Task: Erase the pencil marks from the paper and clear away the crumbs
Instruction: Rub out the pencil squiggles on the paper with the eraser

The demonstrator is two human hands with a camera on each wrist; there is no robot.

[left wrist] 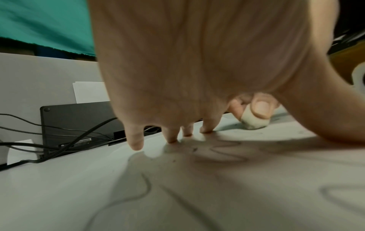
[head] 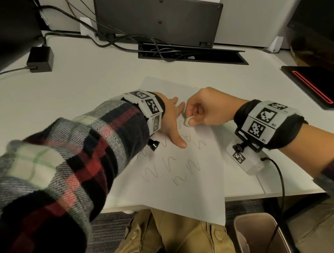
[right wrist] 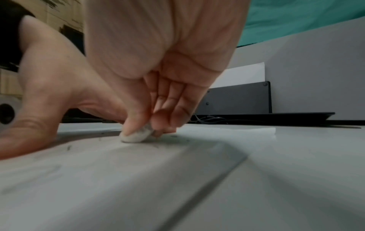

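A white sheet of paper (head: 190,178) lies on the desk, its near corner hanging over the front edge. Several wavy pencil marks (head: 168,166) cover its middle. My right hand (head: 190,117) pinches a small white eraser (head: 187,122) between thumb and fingers and holds it down on the paper's upper part; the eraser (right wrist: 136,135) (left wrist: 253,121) touches the sheet. My left hand (head: 171,121) lies flat on the paper just left of the eraser, fingers spread and straight, its fingertips (left wrist: 171,137) pressing down. Small dark crumbs (left wrist: 194,150) lie near those fingertips.
Beyond the paper sit a dark monitor base (head: 156,19), a tangle of cables (head: 107,38), a black power brick (head: 40,59) and an open cable tray (head: 192,54). A dark device with a red stripe (head: 314,90) lies at the right. A waste bin (head: 259,239) stands below the desk edge.
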